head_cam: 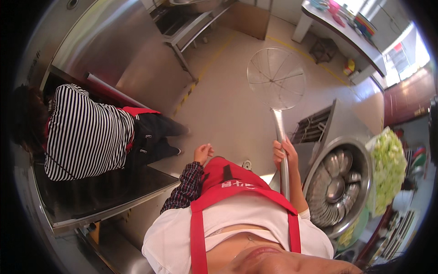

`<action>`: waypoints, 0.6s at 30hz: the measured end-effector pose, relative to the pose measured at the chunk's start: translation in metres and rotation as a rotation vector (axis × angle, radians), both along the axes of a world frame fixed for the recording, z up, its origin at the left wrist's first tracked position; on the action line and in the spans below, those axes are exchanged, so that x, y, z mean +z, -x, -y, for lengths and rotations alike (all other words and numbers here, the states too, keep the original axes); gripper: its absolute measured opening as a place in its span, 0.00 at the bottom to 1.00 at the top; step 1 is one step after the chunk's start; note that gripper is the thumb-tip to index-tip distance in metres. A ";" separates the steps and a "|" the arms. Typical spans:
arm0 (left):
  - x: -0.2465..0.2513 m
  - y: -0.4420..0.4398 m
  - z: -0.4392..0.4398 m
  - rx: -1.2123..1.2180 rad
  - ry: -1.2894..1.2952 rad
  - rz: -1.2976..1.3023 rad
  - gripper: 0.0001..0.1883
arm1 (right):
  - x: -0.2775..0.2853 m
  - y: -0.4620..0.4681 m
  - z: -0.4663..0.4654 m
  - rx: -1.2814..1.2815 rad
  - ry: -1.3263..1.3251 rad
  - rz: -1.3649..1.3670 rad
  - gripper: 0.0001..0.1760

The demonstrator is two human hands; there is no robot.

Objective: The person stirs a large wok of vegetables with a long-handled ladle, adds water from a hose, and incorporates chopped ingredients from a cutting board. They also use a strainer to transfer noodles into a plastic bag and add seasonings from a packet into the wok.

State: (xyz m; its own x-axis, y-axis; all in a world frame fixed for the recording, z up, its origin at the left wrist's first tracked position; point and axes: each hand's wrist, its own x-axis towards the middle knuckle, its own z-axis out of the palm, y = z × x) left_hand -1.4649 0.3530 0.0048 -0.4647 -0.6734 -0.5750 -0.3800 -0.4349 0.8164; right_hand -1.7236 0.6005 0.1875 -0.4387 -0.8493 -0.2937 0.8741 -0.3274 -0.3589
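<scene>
My right hand (pixel 285 152) is closed around the metal handle of a large round wire-mesh skimmer (pixel 275 78), whose mesh head points away from me over the floor. My left hand (pixel 204 153) hangs in front of the red apron (pixel 236 174), with its fingers curled and nothing visible in them; a checked sleeve covers that forearm. To the right of my right arm stands a big steel basin (pixel 366 174) holding many metal bowls (pixel 335 189). Beside it lies a heap of chopped pale green vegetable (pixel 388 167).
At the left a person in a striped top (pixel 90 133) leans over a dark-topped counter (pixel 113 195). A steel cabinet (pixel 113 44) and metal table (pixel 184 30) stand ahead. A white counter (pixel 359 37) with a stool (pixel 322 49) below is at upper right.
</scene>
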 end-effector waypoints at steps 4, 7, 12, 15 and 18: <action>-0.009 -0.024 0.028 0.183 0.016 0.025 0.16 | -0.010 0.038 0.095 0.175 0.128 0.220 0.12; -0.035 -0.056 0.049 0.275 0.026 0.075 0.15 | -0.021 0.060 0.181 0.310 0.231 0.298 0.09; -0.025 -0.067 0.112 0.337 0.148 0.069 0.15 | -0.002 0.079 0.344 0.458 0.044 0.241 0.09; -0.003 -0.074 0.144 0.416 0.170 0.019 0.15 | 0.003 0.091 0.444 0.572 0.023 0.205 0.10; -0.002 -0.087 0.152 0.608 0.160 0.023 0.15 | 0.005 0.097 0.540 0.613 0.003 0.108 0.11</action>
